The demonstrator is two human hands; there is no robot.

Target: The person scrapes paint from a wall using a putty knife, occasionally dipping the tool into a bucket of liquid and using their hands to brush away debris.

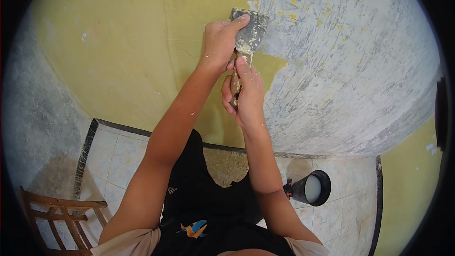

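Note:
Both my hands are on one paint-spattered scraper (252,31), its wide metal blade pointing up against the wall. My left hand (220,45) grips the scraper near the blade, with the thumb lying on the metal. Lower down, my right hand (249,90) is wrapped round the handle, thumb along it. Yellow paint (189,9) covers the wall to the left of the blade, and a scraped grey-white surface (332,66) spreads to the right. Small paint flakes stick to my left hand and forearm.
A wooden chair (66,204) stands at the lower left. On the tiled floor (332,218), at the lower right, is a black bucket (323,180) holding whitish liquid. Debris lies on the floor by the wall's base, between my legs.

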